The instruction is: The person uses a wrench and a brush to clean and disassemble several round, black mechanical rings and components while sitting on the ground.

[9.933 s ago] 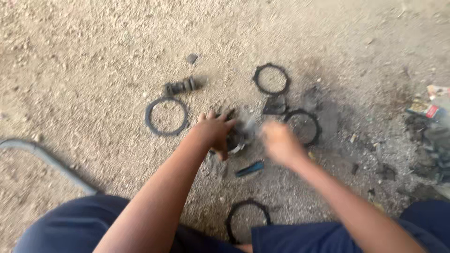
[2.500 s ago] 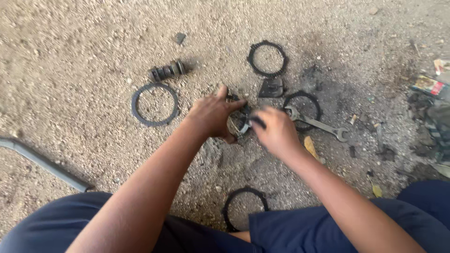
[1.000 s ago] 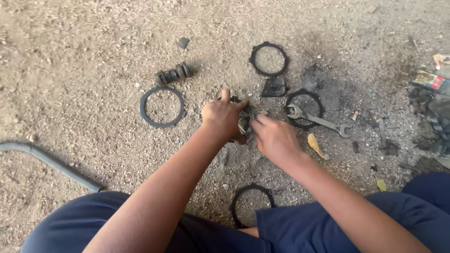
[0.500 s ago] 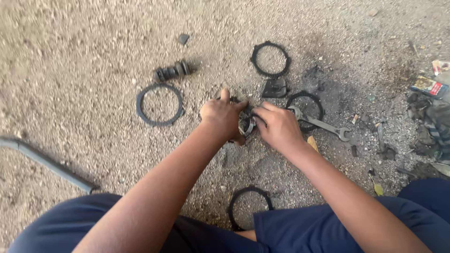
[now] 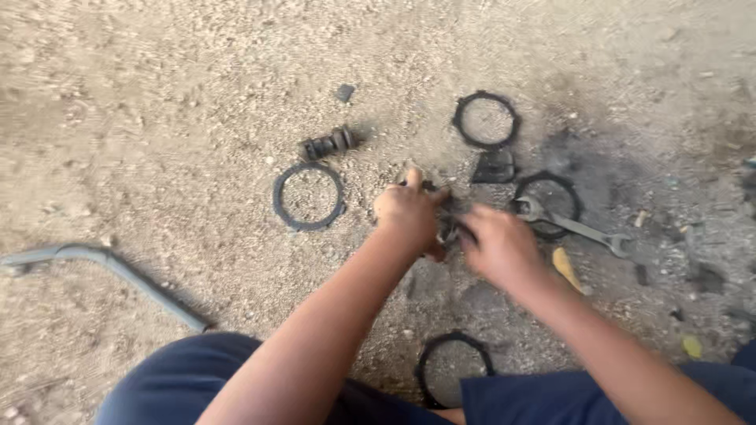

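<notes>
Part [image 5: 449, 228], small, dark and mostly hidden, sits on the ground between my hands, just left of the wrench [image 5: 573, 227]. My left hand [image 5: 409, 211] is clenched around it; my right hand [image 5: 498, 245] touches it, blurred, so I cannot tell its grip. A ring [image 5: 308, 196] lies farther left.

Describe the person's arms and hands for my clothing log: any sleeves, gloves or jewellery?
Both forearms are bare, with no sleeves in view. The left hand and right hand wear no gloves; no watch or ring shows, though the picture is blurred. Dark blue trousers cover the legs.
</notes>
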